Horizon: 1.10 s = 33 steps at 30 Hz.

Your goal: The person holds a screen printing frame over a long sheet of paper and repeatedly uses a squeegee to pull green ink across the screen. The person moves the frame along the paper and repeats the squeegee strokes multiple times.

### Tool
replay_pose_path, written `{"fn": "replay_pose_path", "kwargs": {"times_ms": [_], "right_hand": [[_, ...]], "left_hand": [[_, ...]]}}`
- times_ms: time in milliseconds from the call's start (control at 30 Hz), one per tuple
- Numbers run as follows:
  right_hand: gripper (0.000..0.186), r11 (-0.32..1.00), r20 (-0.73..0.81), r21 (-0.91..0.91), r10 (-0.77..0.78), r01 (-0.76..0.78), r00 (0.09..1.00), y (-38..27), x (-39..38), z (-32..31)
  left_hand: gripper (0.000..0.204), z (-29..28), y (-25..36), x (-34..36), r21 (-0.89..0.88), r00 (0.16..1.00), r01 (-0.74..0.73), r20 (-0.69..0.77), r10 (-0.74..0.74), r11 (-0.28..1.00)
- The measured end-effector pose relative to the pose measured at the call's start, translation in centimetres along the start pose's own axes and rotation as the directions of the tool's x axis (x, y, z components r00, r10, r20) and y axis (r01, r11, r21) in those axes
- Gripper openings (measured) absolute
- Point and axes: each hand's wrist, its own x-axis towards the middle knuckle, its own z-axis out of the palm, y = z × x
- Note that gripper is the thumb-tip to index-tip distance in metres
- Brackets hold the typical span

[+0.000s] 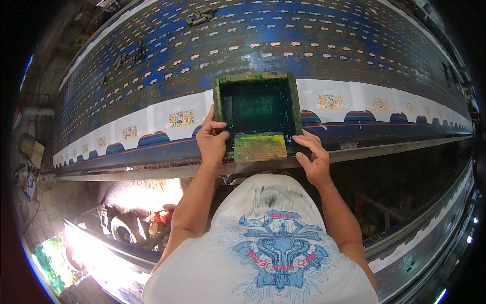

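A wooden screen printing frame (254,77) lies across the near edge of the long table, its sunken mesh dark green and wet-looking. Inside its near end a squeegee (259,148), a flat block stained yellow and green, leans over the near rail. My left hand (210,141) grips the frame's left side, thumb and bent fingers at the rail. At the near right corner, my right hand (316,158) has its fingers on the frame, with the thumb lower down beside it. White cloth pieces (309,91) with small colourful prints run in a row to both sides.
The long, curved-looking table (238,58) is blue and worn, covered with rows of small pink and white marks. Dark clustered objects (202,16) lie on its far part. Behind me stands another table edge (405,251); a wheel (123,229) shows at lower left.
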Motion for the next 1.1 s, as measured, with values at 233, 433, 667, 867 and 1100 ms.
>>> {"fn": "replay_pose_path", "kwargs": {"times_ms": [233,433,667,867,1100], "right_hand": [[0.035,0.999,-0.004,0.000,-0.039,0.039,0.999,-0.2,0.6,-0.5],[0.033,0.969,0.029,-0.223,-0.105,0.109,0.994,-2.9,1.0,-0.9],[0.041,0.904,0.240,-0.307,-0.230,0.299,0.943,-5.5,2.7,2.0],[0.047,0.750,0.470,-0.464,-0.243,0.472,0.849,-6.1,4.7,5.2],[0.043,0.702,0.594,-0.517,-0.117,0.489,0.796,-7.5,8.1,5.0]], "left_hand": [[0.034,-0.3,0.4,-0.3,0.007,0.999,0.038,-0.010,-0.038,0.999],[0.035,-0.3,0.5,-0.1,-0.079,0.999,0.049,0.026,-0.047,0.996],[0.034,-0.2,1.2,-0.2,-0.084,0.991,0.131,0.023,-0.129,0.988],[0.030,-0.4,0.8,-0.3,-0.039,0.991,0.136,0.019,-0.135,0.990],[0.025,-0.3,-0.5,-0.2,-0.083,0.991,0.131,-0.009,-0.132,0.988]]}}
